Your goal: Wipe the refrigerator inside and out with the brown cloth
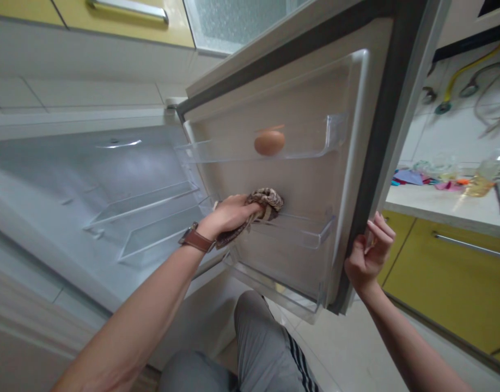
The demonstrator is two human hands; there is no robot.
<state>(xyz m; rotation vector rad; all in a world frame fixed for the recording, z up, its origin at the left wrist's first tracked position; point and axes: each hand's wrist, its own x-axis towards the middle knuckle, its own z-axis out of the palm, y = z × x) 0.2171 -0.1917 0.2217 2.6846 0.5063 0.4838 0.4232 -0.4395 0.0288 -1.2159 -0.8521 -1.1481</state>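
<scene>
My left hand (236,214), with a brown-strapped watch on its wrist, is closed round a bunched brown patterned cloth (267,202). The cloth sits at the middle shelf (307,234) of the opened refrigerator door (311,188), close to the inner panel. My right hand (370,253) grips the outer edge of that door, its fingers curled round the rim beside the dark seal. Above the cloth, a brown egg (269,142) rests in the clear upper door shelf (311,144).
To the left is the lit refrigerator interior (123,158) with glass shelves. A counter (446,204) at right carries coloured scraps and a bottle (487,174) of yellowish liquid. Yellow cabinets (450,277) stand below it. My knees in grey trousers are under the door.
</scene>
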